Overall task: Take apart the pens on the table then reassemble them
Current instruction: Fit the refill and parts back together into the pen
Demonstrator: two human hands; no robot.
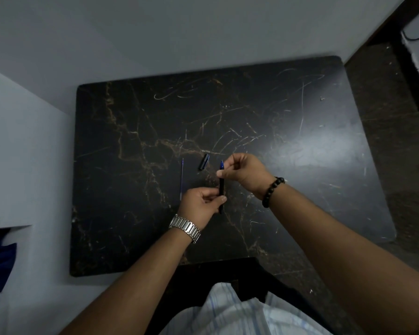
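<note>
A dark pen body [221, 187] with a blue tip end stands nearly upright above the black marble table [276, 131]. My left hand [200, 205] grips its lower part. My right hand [243, 174] pinches its upper part just below the blue tip. On the table to the left lies a thin blue refill [181, 178], pointing away from me. A black pen cap [204, 162] lies between the refill and the held pen, tilted slightly.
The table has rounded corners and stands against a pale wall at the back and left. A dark floor lies to the right. A dark chair edge [218, 269] sits at the table's near side.
</note>
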